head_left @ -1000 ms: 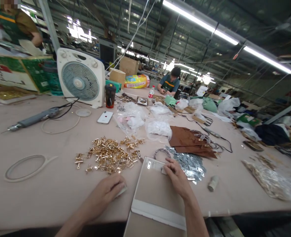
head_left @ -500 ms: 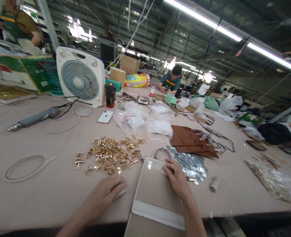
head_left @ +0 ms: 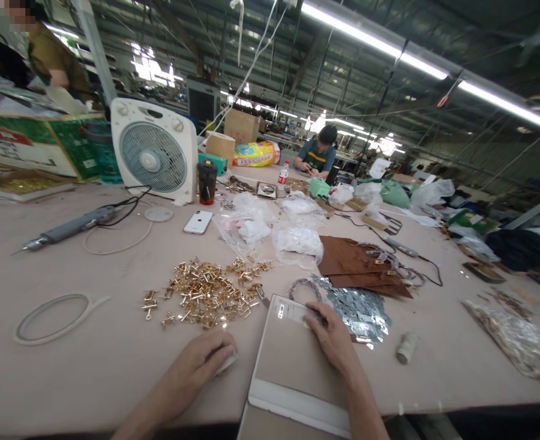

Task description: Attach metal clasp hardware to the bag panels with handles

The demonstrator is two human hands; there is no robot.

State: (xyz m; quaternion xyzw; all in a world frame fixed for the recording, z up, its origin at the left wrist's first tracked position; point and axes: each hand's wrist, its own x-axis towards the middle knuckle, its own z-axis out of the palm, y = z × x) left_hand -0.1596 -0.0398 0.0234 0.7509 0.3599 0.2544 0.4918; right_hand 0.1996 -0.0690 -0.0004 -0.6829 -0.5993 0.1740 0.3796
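The flat beige panel [head_left: 283, 354], smooth with a raised white band, lies across the near edge of the surface [head_left: 91, 391], the right hand [head_left: 332, 339] resting on its far end with bent fingers, though I cannot tell whether they pinch anything, while the left hand [head_left: 206, 354] curls its fingers around a small pale piece [head_left: 228, 363]. One shiny slotted fitting [head_left: 281, 311] already sits by the panel's far left corner; the heap of glossy gold-toned hardware [head_left: 212, 293] and the scatter of thin grey metal plates [head_left: 361, 313], both farther from that edge, remain loose, so much appears left to do.
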